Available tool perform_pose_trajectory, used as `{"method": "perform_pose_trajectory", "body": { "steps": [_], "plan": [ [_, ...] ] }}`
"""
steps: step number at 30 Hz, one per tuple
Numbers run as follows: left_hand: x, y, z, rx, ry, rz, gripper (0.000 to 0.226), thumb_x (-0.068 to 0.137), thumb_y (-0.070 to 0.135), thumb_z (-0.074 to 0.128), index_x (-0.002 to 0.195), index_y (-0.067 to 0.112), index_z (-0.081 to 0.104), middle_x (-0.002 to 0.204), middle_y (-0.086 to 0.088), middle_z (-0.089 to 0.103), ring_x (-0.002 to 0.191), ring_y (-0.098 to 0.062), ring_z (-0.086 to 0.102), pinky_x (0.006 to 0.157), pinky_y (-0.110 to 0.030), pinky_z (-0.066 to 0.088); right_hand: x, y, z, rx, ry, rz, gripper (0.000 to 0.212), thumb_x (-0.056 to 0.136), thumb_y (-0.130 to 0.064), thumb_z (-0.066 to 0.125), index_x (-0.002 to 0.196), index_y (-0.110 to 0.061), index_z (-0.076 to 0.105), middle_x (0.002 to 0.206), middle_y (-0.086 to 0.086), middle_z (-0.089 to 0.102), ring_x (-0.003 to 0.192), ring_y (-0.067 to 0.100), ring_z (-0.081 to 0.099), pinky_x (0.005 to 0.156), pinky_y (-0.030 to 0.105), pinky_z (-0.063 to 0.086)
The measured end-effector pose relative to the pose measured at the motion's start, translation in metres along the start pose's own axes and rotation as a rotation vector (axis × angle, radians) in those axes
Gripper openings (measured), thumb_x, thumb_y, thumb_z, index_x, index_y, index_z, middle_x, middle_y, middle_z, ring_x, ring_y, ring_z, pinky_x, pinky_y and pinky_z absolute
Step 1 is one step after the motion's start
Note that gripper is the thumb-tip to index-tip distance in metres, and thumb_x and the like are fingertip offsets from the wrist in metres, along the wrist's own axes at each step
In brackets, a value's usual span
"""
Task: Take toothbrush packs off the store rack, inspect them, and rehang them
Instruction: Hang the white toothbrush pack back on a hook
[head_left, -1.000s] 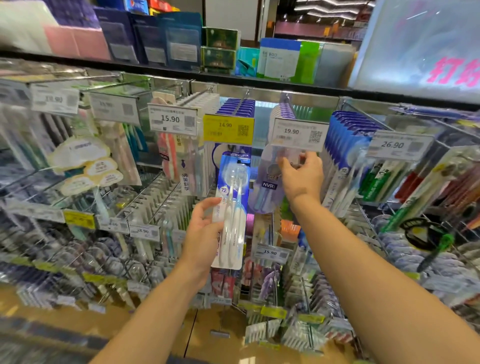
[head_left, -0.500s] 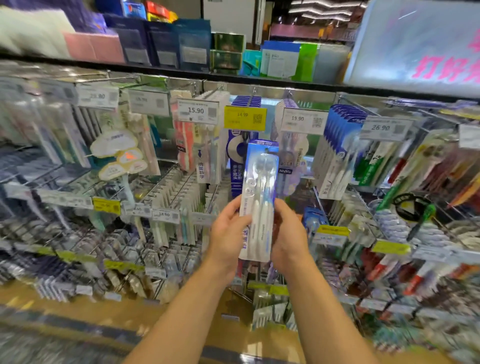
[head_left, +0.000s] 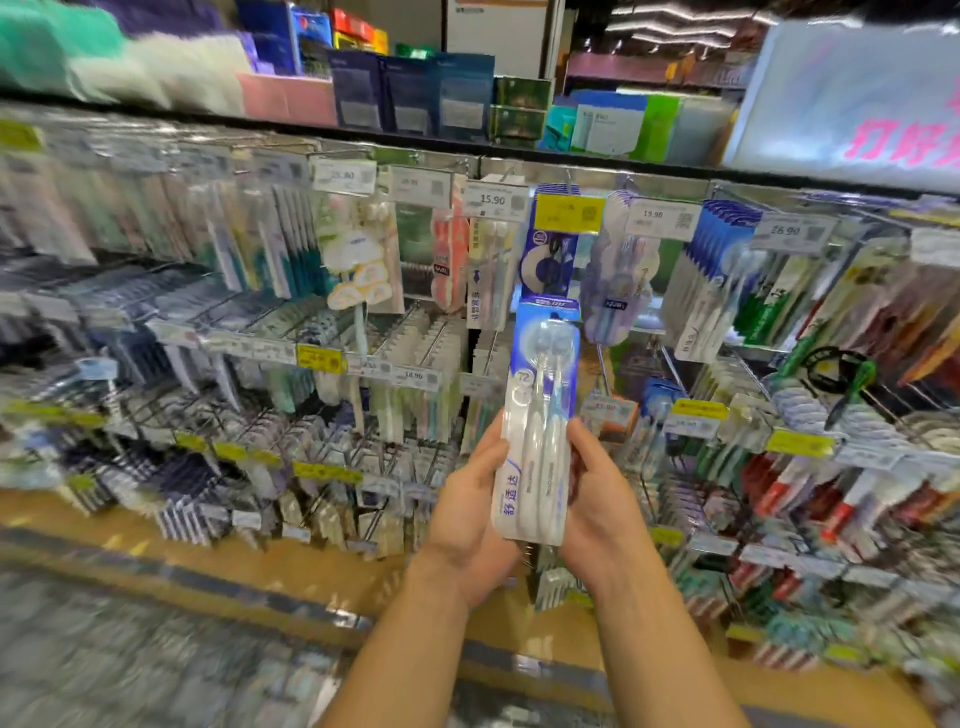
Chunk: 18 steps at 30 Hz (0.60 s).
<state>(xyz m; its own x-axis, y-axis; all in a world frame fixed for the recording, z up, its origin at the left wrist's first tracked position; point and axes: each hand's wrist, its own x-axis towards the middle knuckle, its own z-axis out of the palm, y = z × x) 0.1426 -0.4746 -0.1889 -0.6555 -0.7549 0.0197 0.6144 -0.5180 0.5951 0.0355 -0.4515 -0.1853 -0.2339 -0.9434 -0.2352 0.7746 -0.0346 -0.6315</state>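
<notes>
Both hands now cradle the toothbrush pack (head_left: 540, 421), pulled off the rack (head_left: 675, 364) & lower. Head view: left hand (head_left: 470, 512) & right hand (head_left: 597, 506) curl round its bottom edges, pack upright. Risk: slick blister slips, or pack goes back on the wrong peg.

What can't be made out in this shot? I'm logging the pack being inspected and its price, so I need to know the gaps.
- Head view: the small print on the toothbrush pack is too small and soft to read.
- The pack's lower edges are covered by the left hand and right hand.
- The yellow price tag above is blurred; its figure is unreadable.
- The left racks are smeared by motion blur.
</notes>
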Motion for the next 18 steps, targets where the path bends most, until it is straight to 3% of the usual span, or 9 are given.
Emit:
{"method": "perform_pose_trajectory", "body": {
  "steps": [4, 8, 12, 18],
  "plan": [
    [-0.037, 0.01, -0.002, -0.092, 0.028, 0.012, 0.042, 0.104, 0.023, 0.042, 0.142, 0.018, 0.06, 0.145, -0.017, 0.06, 0.135, -0.032, 0.056, 0.121, -0.051, 0.032, -0.028, 0.022, 0.016, 0.024, -0.023, 0.041, 0.038, 0.101, -0.031, 0.059, 0.129, -0.007, 0.069, 0.116, 0.014, 0.075, 0.102, 0.025, 0.075, 0.078, 0.037, 0.062],
    [-0.066, 0.019, -0.002, -0.155, 0.049, 0.0, 0.042, 0.109, 0.025, 0.036, 0.141, 0.016, 0.061, 0.141, -0.016, 0.063, 0.126, -0.03, 0.064, 0.107, -0.046, 0.049, -0.052, 0.034, 0.028, 0.008, -0.029, 0.045, 0.036, 0.1, -0.03, 0.061, 0.125, -0.007, 0.072, 0.105, 0.011, 0.077, 0.1, 0.025, 0.074, 0.088, 0.04, 0.059],
    [-0.087, 0.02, -0.002, -0.166, 0.047, -0.013, 0.041, 0.109, 0.027, 0.036, 0.139, 0.017, 0.063, 0.142, -0.016, 0.062, 0.13, -0.032, 0.061, 0.113, -0.049, 0.042, -0.069, 0.041, 0.033, -0.001, -0.025, 0.046, 0.036, 0.1, -0.031, 0.062, 0.125, -0.009, 0.072, 0.112, 0.011, 0.076, 0.108, 0.026, 0.073, 0.091, 0.042, 0.058],
    [-0.095, 0.014, 0.006, 0.148, -0.011, -0.038, 0.039, 0.104, 0.023, 0.043, 0.138, 0.026, 0.063, 0.138, -0.014, 0.066, 0.129, -0.032, 0.062, 0.111, -0.054, 0.044, -0.092, 0.029, 0.02, -0.043, 0.002, -0.006, 0.04, 0.093, -0.031, 0.067, 0.127, -0.008, 0.071, 0.121, 0.014, 0.073, 0.115, 0.029, 0.07, 0.1, 0.046, 0.055]
  ]
}}
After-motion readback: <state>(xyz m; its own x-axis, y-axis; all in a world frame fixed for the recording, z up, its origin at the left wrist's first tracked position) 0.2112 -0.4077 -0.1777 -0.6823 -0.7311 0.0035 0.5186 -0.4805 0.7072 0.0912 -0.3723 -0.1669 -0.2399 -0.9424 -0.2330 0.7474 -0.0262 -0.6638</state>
